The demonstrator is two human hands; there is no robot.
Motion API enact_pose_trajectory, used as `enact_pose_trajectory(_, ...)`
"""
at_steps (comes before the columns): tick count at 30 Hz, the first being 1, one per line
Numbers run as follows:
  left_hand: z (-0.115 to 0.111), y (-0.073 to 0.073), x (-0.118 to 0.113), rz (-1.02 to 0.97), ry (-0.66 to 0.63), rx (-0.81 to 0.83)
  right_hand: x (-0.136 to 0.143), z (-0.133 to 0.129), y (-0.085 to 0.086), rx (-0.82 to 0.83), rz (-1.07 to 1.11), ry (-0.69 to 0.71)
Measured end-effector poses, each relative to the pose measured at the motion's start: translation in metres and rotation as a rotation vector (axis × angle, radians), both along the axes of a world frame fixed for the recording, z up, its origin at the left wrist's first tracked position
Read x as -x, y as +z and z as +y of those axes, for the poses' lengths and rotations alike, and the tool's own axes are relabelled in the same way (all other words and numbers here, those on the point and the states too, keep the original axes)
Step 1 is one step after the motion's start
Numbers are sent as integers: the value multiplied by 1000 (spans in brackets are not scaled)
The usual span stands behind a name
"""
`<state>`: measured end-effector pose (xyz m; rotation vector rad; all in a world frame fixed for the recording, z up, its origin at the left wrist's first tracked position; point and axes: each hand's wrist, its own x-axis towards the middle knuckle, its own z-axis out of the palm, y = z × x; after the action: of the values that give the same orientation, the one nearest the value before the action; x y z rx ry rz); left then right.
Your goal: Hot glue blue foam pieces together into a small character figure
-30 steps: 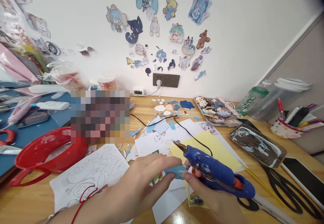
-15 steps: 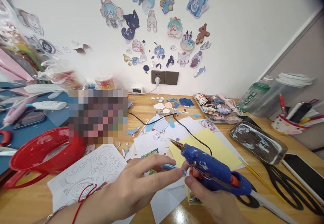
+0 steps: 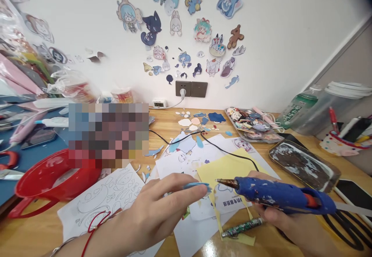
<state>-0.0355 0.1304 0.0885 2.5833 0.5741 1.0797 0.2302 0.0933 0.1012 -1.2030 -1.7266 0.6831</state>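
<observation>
In my left hand (image 3: 165, 203) I pinch a small light-blue cut-out piece (image 3: 197, 185), held edge-on above the papers. My right hand (image 3: 283, 216) is wrapped round a blue hot glue gun (image 3: 279, 193), smeared with dried glue. Its brown nozzle (image 3: 228, 182) points left, a short gap away from the blue piece. A white glue stick (image 3: 353, 208) sticks out of the gun's back end. Beneath my hands lie white printed sheets (image 3: 192, 232), a cut yellow paper (image 3: 216, 162) and a green patterned pen (image 3: 242, 227).
A sheet of line drawings (image 3: 116, 195) and a red basket (image 3: 37, 187) are at left. On the right are a glue-stained tray (image 3: 303, 164), black scissors (image 3: 345, 230), a phone (image 3: 354, 195) and a pen holder (image 3: 343, 144). The gun's black cord (image 3: 223, 152) crosses the papers.
My right hand has moved right with the glue gun, away from my left fingers, and the gun now lies more level. The green pen and printed sheet beneath have come into view.
</observation>
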Motion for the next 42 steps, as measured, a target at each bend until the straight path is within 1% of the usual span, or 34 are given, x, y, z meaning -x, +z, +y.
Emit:
enact_pose_trajectory(2,1,0,0,-24,-18,24,0,2,3,67,-9,154)
enact_pose_trajectory(3,1,0,-1,-32,-26,30,1,3,4,99,-2,186)
enact_pose_trajectory(7,2,-1,-1,-26,-36,28,3,2,6,150,-11,189)
enact_pose_trajectory(12,3,-4,-1,-74,-45,-33,3,1,4,190,1,201)
enact_pose_trajectory(15,3,-4,0,-61,-38,-56,4,1,3,212,9,187)
enact_pose_trajectory(20,2,-4,2,12,-19,-90,7,0,2,171,11,207)
enact_pose_trajectory(23,2,-4,2,37,7,-129,7,-1,2,168,25,193)
enact_pose_trajectory(27,2,-6,-1,7,30,-164,7,-2,1,128,2,181)
enact_pose_trajectory(31,1,-6,-6,-113,47,-72,7,-4,-1,82,-31,164)
enact_pose_trajectory(34,-2,-1,-9,-97,89,-63,7,-6,-4,39,-66,135)
enact_pose_trajectory(36,-3,2,-10,-83,76,-27,7,-7,-5,25,-95,114)
enact_pose_trajectory(38,-3,5,-10,-93,42,63,9,-7,-5,19,-118,96)
enact_pose_trajectory(42,-3,8,-10,-140,-24,329,12,-7,-5,-42,-182,62)
